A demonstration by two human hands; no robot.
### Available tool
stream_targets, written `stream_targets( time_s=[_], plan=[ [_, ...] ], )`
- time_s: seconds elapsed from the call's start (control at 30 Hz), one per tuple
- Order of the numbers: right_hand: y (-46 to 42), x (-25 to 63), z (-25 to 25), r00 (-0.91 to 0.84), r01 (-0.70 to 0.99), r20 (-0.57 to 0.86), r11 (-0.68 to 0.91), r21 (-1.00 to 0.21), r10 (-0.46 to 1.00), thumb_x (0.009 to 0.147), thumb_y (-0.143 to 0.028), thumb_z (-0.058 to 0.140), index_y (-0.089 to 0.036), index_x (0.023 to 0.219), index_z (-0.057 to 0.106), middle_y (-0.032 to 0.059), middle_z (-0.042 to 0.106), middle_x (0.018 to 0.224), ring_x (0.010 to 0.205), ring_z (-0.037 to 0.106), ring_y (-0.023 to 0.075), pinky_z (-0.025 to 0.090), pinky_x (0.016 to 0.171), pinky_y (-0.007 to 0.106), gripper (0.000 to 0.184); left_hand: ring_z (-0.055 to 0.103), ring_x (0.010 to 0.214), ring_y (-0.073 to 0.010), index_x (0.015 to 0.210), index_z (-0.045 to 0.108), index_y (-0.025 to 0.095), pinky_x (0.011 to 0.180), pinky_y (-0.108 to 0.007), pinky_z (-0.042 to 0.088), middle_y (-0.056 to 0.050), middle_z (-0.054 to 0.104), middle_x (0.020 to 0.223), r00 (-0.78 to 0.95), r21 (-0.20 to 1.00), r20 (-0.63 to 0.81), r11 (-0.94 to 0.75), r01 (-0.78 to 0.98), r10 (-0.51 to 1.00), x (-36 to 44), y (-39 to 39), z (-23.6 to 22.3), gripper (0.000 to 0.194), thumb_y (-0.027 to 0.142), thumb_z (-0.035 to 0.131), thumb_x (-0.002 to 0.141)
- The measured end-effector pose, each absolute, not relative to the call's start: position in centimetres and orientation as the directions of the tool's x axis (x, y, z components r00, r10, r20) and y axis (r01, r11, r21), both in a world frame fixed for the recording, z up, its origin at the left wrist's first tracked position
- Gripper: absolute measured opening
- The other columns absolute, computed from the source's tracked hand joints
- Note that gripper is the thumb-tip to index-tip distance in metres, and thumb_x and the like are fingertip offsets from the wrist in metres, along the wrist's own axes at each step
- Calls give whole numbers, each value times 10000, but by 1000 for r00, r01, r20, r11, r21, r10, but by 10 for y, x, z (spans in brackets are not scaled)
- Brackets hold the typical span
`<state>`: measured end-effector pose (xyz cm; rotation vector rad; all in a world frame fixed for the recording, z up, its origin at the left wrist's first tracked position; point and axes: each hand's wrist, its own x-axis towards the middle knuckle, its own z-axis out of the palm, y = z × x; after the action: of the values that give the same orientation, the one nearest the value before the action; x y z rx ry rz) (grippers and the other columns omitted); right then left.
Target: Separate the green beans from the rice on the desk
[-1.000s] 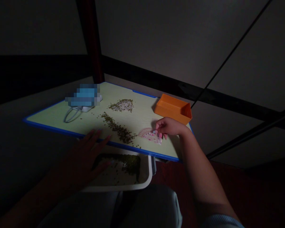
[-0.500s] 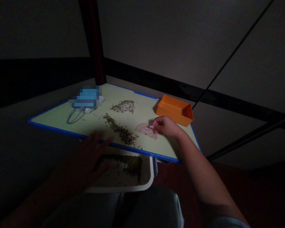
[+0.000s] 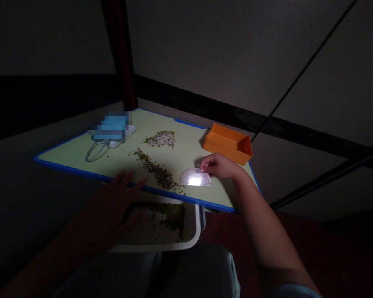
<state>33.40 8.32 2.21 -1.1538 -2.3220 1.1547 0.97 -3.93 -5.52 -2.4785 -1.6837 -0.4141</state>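
Between the thumb and fingers of my right hand (image 3: 219,164) is a clear half-round protractor (image 3: 188,178), tilted up so that it catches bright glare. Its straight edge faces me, close to the right end of a dark strip of small grains (image 3: 158,171) on the pale board (image 3: 99,165). Behind that strip lies a second patch of grains, whitish and green (image 3: 161,139). My left hand (image 3: 118,196) is in shadow, its fingers spread at the board's blue front edge. Beneath it, a white tub (image 3: 189,245) holds greenish grains along its far side.
An orange open box (image 3: 228,145) stands at the board's right rear corner. At the left rear rests a pale device with a looped cable (image 3: 96,151), partly blurred out. Walls rise behind the board, and my legs (image 3: 192,273) are below the tub.
The protractor was nearly flat with its red markings visible. Now it is tilted and shines with reflected light. My right hand has shifted slightly; my left hand has stayed in place.
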Motion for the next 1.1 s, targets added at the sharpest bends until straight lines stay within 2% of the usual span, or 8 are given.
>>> stream_targets(
  time_s=[0.17,0.4,0.53,0.67,0.93,1.1],
  plan=[
    [84,344,27,-597,567,-122,310,-763,793,756,-223,580,-133,754,617,-32,539,587,502,421,56,326,490,204,97,203,1422,-300,1412,265,318,1075,-508,350,-90,259,1538,344,66,278,-375,925,897,9,-38,-57,736,617,457,767],
    [81,351,34,-594,623,-291,200,-757,750,731,-163,593,-145,725,595,-49,539,553,430,464,45,359,437,191,18,187,1429,-286,1417,244,321,1086,-505,332,-98,251,1540,347,49,284,-375,926,894,9,-38,-59,725,610,437,781],
    [81,354,37,-612,625,-309,206,-753,728,732,-155,597,-152,703,598,-62,521,517,420,460,40,352,432,185,30,204,1423,-301,1418,244,319,1079,-512,337,-92,264,1536,343,50,282,-370,928,896,9,-39,-58,727,611,437,781],
    [81,354,37,-604,652,-347,195,-733,718,713,-102,568,-152,727,616,-53,563,533,427,462,39,353,432,180,71,187,1428,-293,1420,239,313,1089,-507,328,-96,264,1535,344,56,284,-373,926,895,9,-39,-58,725,605,435,785],
    [80,348,34,-578,653,-324,186,-734,749,689,-40,509,-146,737,609,-53,575,532,418,454,37,349,433,181,153,188,1427,-302,1412,274,287,1087,-508,328,-120,270,1529,354,49,282,-382,923,892,10,-38,-57,721,605,436,785],
    [81,347,32,-594,631,-320,181,-754,738,698,-78,546,-141,715,602,-50,577,529,424,463,38,356,439,179,86,178,1431,-295,1415,262,291,1090,-508,324,-126,277,1523,370,27,295,-395,918,881,9,-38,-58,720,601,433,788]
  ],
)
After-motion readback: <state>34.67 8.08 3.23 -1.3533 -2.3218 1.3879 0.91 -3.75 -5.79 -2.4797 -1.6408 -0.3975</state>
